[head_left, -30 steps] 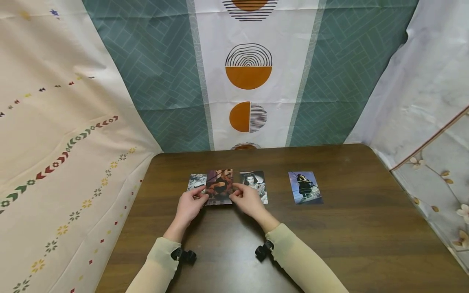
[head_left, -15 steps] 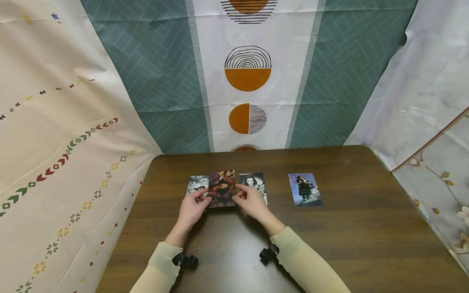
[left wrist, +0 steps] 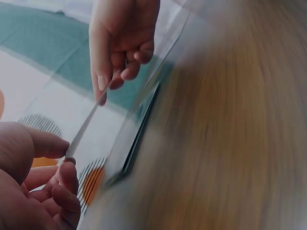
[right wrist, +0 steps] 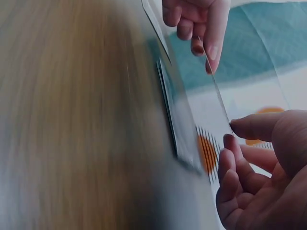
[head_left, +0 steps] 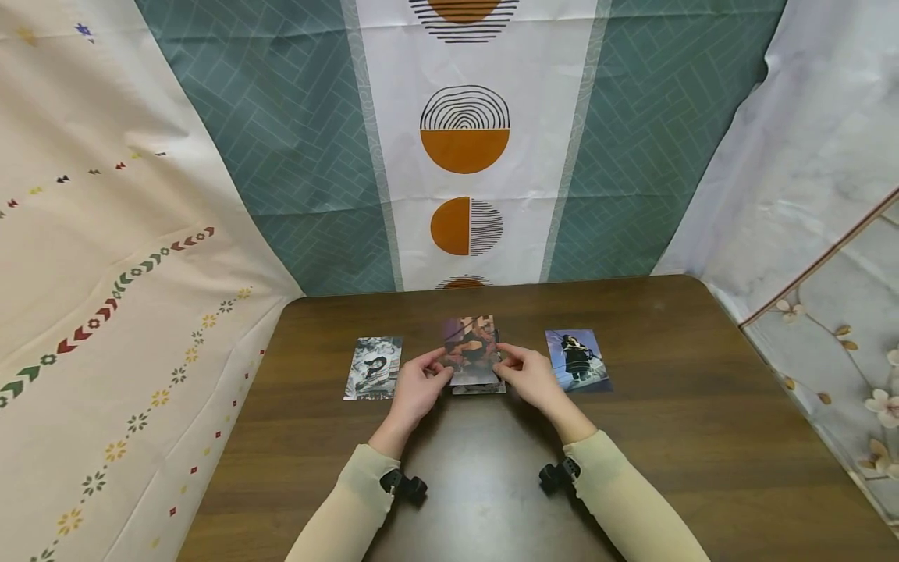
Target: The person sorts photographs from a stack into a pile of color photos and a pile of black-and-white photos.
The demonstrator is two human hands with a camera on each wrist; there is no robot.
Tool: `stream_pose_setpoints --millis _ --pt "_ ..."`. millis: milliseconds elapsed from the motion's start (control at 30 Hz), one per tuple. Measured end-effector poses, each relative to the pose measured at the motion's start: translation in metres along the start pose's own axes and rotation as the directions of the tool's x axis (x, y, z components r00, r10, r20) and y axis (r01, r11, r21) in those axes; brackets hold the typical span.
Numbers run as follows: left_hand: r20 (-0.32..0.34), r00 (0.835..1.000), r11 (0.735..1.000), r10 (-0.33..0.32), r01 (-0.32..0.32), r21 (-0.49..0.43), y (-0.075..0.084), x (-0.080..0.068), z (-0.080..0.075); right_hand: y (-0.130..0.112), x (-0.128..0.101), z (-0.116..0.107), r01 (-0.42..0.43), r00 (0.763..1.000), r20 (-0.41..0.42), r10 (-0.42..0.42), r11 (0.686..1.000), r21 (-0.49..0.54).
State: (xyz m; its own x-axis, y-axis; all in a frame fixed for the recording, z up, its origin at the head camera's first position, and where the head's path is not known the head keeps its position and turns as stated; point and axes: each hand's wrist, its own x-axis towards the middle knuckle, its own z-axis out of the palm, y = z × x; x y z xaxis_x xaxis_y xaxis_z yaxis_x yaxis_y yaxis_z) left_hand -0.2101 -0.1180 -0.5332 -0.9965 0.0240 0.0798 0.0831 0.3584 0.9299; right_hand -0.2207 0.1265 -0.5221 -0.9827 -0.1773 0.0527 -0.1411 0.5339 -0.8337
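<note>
Both hands have carried the colour photo (head_left: 472, 350) to the right since a second ago: it was held between the black-and-white print on the left and the portrait print, and it now hovers over that portrait print (head_left: 480, 386), of which only a thin lower edge shows. The left hand (head_left: 417, 385) pinches the photo's left edge between thumb and fingertips, and the right hand (head_left: 531, 375) pinches its right edge the same way, the other fingers loosely curled. Seen edge-on in the left wrist view, the photo (left wrist: 88, 123) is a thin, stiff, glossy rectangle, lifted off the table.

Left of the hands, the black-and-white photo (head_left: 374, 368) lies flat and uncovered on the dark wood-grain table (head_left: 667, 437), and a bluish photo (head_left: 577, 360) of two figures lies just right of the right hand. Patterned cloths hang behind and beside the table, one with orange half-circles (head_left: 464, 150).

Both wrist views are heavily blurred; the tabletop smears into streaks and the print under the held photo (right wrist: 178, 122) shows only as a dark edge. Pale sleeves cover both forearms, cut off at the bottom.
</note>
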Motion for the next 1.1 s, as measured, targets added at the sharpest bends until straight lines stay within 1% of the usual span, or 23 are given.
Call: stream_pose_setpoints --millis 167,300,433,533,667,733,833,900,1033,1100 --pt "0.041 0.999 1.000 0.026 -0.027 0.010 0.012 0.005 0.034 0.022 -0.008 -0.028 -0.034 0.999 -0.012 0.034 0.999 -0.009" --pt "0.084 0.996 0.999 0.032 -0.033 0.014 0.025 0.007 0.062 0.039 -0.015 -0.054 -0.065 0.998 -0.016 0.064 0.997 -0.044" --pt "0.114 0.992 0.996 0.055 -0.063 0.065 0.037 0.009 0.092 0.055 -0.022 -0.081 -0.101 0.995 -0.029 0.099 0.993 -0.068" --pt "0.135 0.988 0.992 0.072 -0.085 0.095 0.043 0.010 0.114 0.065 -0.029 -0.100 -0.126 0.991 -0.044 0.123 0.989 -0.074" --pt "0.170 0.984 0.992 0.055 -0.073 0.101 0.048 0.011 0.140 0.076 -0.037 -0.118 -0.161 0.986 -0.066 0.154 0.982 -0.103" --pt "0.184 0.982 0.993 0.030 -0.051 0.109 0.050 0.012 0.150 0.081 -0.041 -0.123 -0.186 0.981 -0.074 0.179 0.976 -0.114" --pt "0.184 0.983 0.990 0.000 -0.025 0.137 0.052 0.013 0.163 0.086 -0.045 -0.127 -0.222 0.974 -0.078 0.213 0.967 -0.124" --pt "0.177 0.984 0.985 -0.018 -0.013 0.171 0.052 0.014 0.169 0.089 -0.047 -0.129 -0.237 0.970 -0.077 0.229 0.964 -0.122" --pt "0.169 0.985 0.972 -0.035 -0.006 0.233 0.055 0.015 0.177 0.092 -0.048 -0.130 -0.248 0.967 -0.086 0.238 0.959 -0.140" --pt "0.176 0.983 0.965 -0.052 0.005 0.261 0.057 0.015 0.179 0.093 -0.049 -0.131 -0.251 0.967 -0.093 0.238 0.955 -0.160"
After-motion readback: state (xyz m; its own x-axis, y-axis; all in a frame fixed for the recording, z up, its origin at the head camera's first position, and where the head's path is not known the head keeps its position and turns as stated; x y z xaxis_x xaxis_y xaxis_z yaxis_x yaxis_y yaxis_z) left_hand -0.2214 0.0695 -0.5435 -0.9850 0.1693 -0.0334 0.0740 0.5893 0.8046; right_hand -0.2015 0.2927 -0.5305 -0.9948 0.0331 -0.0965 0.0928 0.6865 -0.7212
